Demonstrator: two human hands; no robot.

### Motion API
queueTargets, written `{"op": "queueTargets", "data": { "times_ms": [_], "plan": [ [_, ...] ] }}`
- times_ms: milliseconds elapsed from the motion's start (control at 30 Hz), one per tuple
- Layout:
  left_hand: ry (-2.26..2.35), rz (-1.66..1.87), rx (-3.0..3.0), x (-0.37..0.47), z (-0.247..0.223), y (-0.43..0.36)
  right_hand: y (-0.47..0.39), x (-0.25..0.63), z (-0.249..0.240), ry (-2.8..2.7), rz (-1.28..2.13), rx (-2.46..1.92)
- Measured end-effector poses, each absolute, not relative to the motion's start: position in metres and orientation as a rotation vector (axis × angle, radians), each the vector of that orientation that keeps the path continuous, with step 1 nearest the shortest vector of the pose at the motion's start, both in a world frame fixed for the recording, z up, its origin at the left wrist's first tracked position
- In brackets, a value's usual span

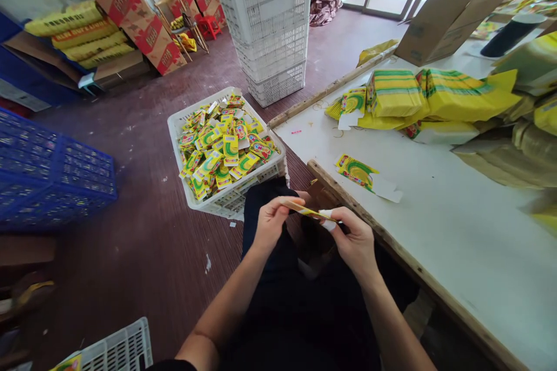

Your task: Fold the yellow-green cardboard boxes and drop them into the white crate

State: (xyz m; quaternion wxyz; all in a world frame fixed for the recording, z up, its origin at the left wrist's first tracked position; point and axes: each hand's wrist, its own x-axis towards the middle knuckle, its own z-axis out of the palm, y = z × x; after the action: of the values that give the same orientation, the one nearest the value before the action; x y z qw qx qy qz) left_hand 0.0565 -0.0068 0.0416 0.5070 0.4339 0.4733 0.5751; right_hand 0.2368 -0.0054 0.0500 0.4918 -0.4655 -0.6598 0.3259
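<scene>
Both hands (270,225) (357,242) hold a carton (310,211) beside a white table (461,232), crates (274,26) beyond.

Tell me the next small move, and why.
Probably squeeze the carton open: the left hand and right hand grip its ends, and it looks thin and flat, whereas the piled cartons in the white crate look fuller.
</scene>
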Motion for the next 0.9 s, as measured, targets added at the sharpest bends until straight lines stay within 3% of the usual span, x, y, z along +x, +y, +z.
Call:
{"op": "queueTargets", "data": {
  "times_ms": [133, 267, 367, 533, 633, 733, 900],
  "plan": [
    [1.112, 1.123, 1.413, 0.033, 0.060, -0.005, -0.008, 0.248, 0.054, -1.958, 0.360, -1.034],
    [1.184, 0.650, 1.683, 0.042, 0.066, -0.012, -0.019, 0.239, 0.051, -2.056, 0.348, -0.883],
    [1.262, 0.680, 1.747, 0.054, 0.059, -0.021, -0.026, 0.232, 0.044, -1.712, 0.493, -1.116],
    [1.228, 0.839, 1.905, 0.065, 0.041, -0.037, -0.031, 0.221, 0.032, -1.318, 1.360, -1.076],
    [1.188, 0.914, 1.959, 0.067, 0.034, -0.042, -0.031, 0.215, 0.029, -1.164, 1.632, -0.990],
    [1.225, 0.889, 1.942, 0.065, 0.033, -0.040, -0.032, 0.213, 0.029, -1.222, 1.605, -0.965],
    [1.247, 0.691, 1.769, 0.060, 0.033, -0.029, -0.034, 0.215, 0.023, -1.760, 1.266, -0.965]
  ]
}}
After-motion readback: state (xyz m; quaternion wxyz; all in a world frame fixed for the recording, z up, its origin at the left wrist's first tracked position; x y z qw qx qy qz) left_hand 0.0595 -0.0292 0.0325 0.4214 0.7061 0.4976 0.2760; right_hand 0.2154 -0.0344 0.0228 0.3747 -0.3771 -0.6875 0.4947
